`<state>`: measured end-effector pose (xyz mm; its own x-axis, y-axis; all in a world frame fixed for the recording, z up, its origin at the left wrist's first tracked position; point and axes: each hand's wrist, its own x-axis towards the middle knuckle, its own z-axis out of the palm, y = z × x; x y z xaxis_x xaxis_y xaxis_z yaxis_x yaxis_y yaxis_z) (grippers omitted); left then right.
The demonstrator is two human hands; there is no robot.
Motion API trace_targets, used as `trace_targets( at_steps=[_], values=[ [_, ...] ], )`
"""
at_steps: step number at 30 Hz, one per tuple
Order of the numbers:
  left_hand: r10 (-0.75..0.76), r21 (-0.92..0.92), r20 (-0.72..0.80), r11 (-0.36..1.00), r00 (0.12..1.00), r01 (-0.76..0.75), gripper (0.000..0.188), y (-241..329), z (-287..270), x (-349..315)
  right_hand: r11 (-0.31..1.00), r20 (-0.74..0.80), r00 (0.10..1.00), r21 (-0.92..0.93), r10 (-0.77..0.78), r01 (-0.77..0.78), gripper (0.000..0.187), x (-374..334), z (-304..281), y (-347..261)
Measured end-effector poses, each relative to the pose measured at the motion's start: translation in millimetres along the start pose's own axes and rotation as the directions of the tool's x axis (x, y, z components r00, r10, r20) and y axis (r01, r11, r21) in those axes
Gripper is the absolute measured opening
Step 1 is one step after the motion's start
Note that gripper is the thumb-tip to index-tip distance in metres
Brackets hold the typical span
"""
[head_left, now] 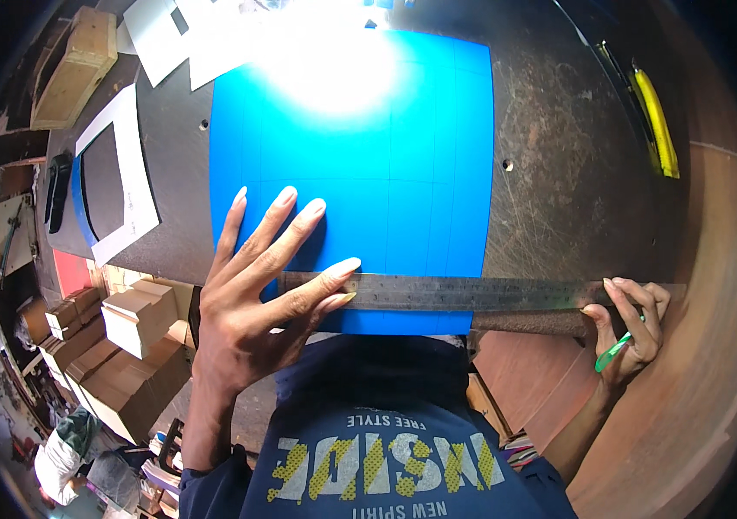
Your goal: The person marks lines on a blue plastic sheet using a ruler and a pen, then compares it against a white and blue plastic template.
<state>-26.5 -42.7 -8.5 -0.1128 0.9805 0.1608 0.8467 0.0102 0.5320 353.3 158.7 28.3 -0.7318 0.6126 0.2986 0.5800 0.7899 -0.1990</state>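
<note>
A blue sheet point(438, 233) with thin ruled lines lies on the dark table, its upper part washed out by glare. Across its near edge runs a metal ruler point(472, 294), which reaches past the sheet to the right. My left hand point(260, 285) is spread flat, with fingertips on the sheet and the thumb side resting on the ruler's left part. At the ruler's right end, my right hand point(632, 324) pinches it between thumb and fingers. A green pen point(613, 353) is tucked in that same hand.
A yellow utility knife point(656, 125) lies on the table's right side. White cut-out frames point(131, 173) and white sheets point(159, 43) are at the left, near a black object point(58, 192) and a wooden block point(79, 69). Brown boxes point(131, 381) stand lower left.
</note>
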Motion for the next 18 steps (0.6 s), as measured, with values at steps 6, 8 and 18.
trace_targets(
  at_steps=[6, 8, 18],
  values=[
    [0.006, 0.008, 0.011, 1.0, 1.0, -0.006, 0.042, -2, 2, 0, 1.0, 0.007, 1.0, 0.022, -0.006, 0.006, 0.036, 1, 0, 1],
    [0.013, -0.001, 0.003, 1.0, 1.0, -0.013, 0.043, -1, 2, -1, 1.0, 0.014, 1.0, 0.022, -0.004, 0.003, 0.036, 2, -2, 0],
    [0.023, -0.018, -0.001, 1.0, 1.0, -0.023, 0.048, -3, 0, 0, 0.79, -0.149, 0.923, 0.575, 0.354, -0.211, 0.043, 16, -33, 7]
  ],
)
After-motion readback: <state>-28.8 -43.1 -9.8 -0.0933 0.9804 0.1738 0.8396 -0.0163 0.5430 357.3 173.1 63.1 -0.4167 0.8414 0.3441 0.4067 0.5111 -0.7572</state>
